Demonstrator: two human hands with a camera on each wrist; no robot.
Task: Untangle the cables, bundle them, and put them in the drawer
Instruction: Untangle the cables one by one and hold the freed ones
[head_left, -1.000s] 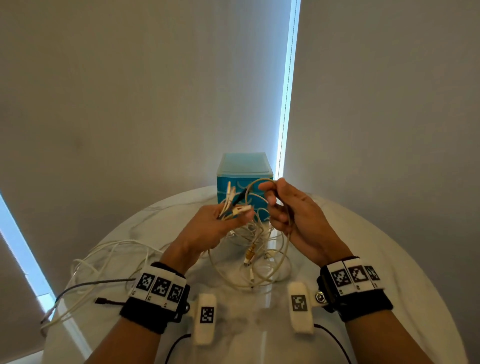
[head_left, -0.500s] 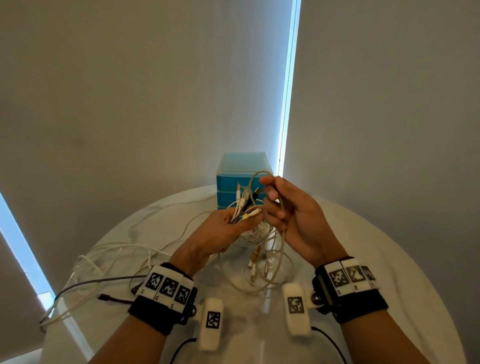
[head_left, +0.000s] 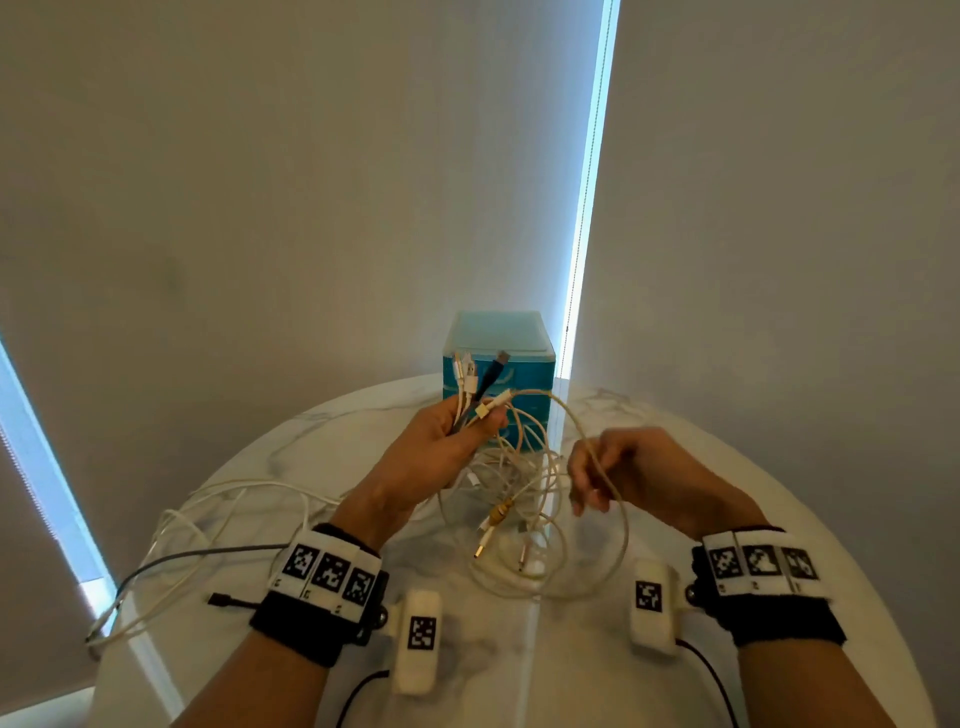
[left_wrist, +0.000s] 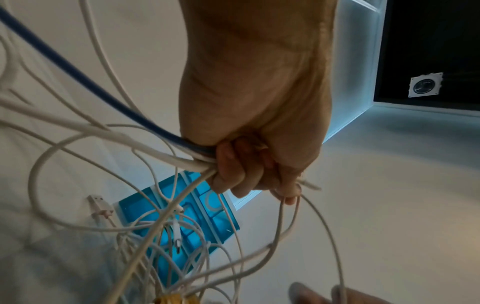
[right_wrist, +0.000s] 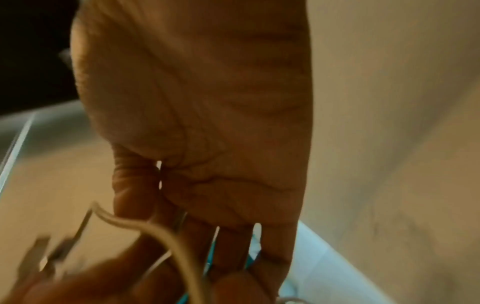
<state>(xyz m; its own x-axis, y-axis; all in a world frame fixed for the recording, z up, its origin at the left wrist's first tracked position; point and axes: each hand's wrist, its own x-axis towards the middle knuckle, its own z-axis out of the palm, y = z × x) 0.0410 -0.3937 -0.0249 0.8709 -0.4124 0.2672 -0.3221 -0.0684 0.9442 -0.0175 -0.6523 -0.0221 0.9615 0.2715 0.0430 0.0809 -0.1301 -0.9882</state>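
My left hand is raised over the table and grips several cable ends, white, beige and one dark, with the plugs sticking up past the fingers. The wrist view shows the left hand fisted round the cables. A beige cable arcs from that bunch to my right hand, whose curled fingers hold it; the right wrist view shows the cable crossing the fingers. The tangled loops hang down onto the table. The blue drawer unit stands behind, drawers closed.
The round white marble table carries more white and dark cables trailing off its left side. Grey walls stand close behind, with a lit strip between them.
My left hand has lifted the plug bunch higher. My right hand has moved right and down, away from the left, sliding along the beige cable and drawing a loop out.
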